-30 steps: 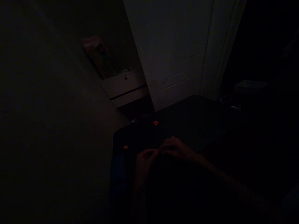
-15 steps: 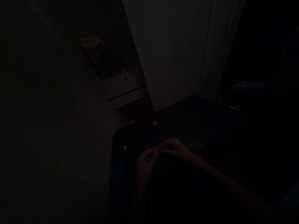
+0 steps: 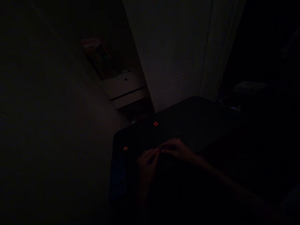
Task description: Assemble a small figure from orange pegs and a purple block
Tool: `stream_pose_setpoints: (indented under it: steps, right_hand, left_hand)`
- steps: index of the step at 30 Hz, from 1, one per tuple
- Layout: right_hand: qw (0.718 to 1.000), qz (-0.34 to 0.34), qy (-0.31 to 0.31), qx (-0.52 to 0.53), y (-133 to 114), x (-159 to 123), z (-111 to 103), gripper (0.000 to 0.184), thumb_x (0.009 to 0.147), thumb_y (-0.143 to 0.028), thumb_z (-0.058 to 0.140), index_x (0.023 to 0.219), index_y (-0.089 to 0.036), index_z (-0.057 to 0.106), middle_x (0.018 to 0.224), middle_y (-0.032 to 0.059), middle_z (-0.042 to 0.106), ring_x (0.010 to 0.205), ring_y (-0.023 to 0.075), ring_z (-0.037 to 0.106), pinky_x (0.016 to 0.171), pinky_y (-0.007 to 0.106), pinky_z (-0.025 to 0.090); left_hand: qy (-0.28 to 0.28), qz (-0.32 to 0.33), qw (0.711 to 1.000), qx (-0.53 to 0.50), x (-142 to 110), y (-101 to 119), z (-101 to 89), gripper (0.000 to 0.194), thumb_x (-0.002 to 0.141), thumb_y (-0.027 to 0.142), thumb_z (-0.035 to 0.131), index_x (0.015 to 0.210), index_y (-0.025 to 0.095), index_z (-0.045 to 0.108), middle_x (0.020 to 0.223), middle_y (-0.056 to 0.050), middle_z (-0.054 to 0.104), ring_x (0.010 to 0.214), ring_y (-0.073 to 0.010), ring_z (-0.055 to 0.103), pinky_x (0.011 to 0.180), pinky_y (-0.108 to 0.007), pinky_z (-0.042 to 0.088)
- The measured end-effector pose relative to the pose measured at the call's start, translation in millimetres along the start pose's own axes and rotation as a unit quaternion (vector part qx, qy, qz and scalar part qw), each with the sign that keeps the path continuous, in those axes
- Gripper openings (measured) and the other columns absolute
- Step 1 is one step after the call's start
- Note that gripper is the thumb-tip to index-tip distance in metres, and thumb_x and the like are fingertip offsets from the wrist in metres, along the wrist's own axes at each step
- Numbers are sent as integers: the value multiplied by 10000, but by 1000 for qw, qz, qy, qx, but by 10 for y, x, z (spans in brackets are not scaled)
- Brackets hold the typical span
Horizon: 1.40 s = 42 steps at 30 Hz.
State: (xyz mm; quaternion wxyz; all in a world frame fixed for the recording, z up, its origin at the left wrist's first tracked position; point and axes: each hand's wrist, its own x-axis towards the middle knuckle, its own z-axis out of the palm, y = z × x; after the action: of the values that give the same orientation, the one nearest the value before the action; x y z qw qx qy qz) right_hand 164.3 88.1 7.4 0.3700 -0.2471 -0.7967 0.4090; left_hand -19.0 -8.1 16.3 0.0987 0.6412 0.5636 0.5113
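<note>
The scene is very dark. My left hand [image 3: 147, 162] and my right hand [image 3: 178, 149] meet fingertip to fingertip over a black surface [image 3: 199, 125]. Both have their fingers pinched together around a small thing with a red-orange end [image 3: 158, 150]; what it is I cannot make out. A small orange piece [image 3: 125, 148] lies on the black surface to the left of my hands. Two more orange marks [image 3: 156, 124] sit farther back on the same surface.
A pale door [image 3: 173, 53] stands behind the black surface. To its left is a low drawer unit with a knob [image 3: 126, 83] and a tilted box or bag [image 3: 96, 53] above it. Dim objects and a cable [image 3: 234, 104] lie at the right. Blue fabric [image 3: 118, 175] shows at the lower left.
My hands have stayed together in the same spot with slight finger movements. The picture has grown a little darker.
</note>
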Motion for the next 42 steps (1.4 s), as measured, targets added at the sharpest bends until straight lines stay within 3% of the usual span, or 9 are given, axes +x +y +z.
stream_pose_setpoints:
  steps: [11,20,26,37,39,42]
  right_hand:
    - [997,44,-10,58,-95,-10,-31,380,871,-519,751,1091,-215,815,994,70,809,908,234,730,837,338,554]
    - [995,76,-15,60,-140,0,-39,328,851,-469,775,1057,-218,814,1005,54,808,938,229,729,858,323,552]
    - [996,71,-22,49,-155,6,-43,298,858,-449,770,1029,-207,808,987,55,803,915,225,721,812,319,547]
    - [1000,-23,-2,-19,-247,7,-31,160,896,-317,723,974,-179,746,926,50,732,819,176,660,729,278,498]
    - [999,-22,12,-22,-236,2,-36,164,909,-336,718,972,-186,741,932,49,728,833,179,661,738,282,496]
    - [999,-22,22,-14,-194,-10,-48,172,926,-345,709,1009,-196,733,962,53,727,873,186,671,750,284,503]
  left_hand:
    - [-5,59,998,-22,13,41,-27,149,912,182,704,1000,228,813,981,-45,816,888,-205,762,832,-337,612]
    - [13,-53,998,-11,-33,85,-50,99,842,227,772,937,242,795,887,-18,799,811,-196,754,778,-308,604]
    - [-3,-29,999,-35,-29,129,-85,86,867,237,738,916,267,802,916,-24,793,861,-207,745,832,-328,594]
    - [0,-25,999,-40,-9,178,-54,94,873,230,726,919,257,804,911,-29,800,846,-204,743,838,-325,587]
    - [13,-44,998,-39,-15,169,-53,112,838,241,762,941,249,806,924,-36,801,860,-210,749,848,-328,589]
    - [18,-127,988,-85,-22,149,-41,210,800,296,796,997,222,799,962,-60,810,891,-228,764,839,-333,601]
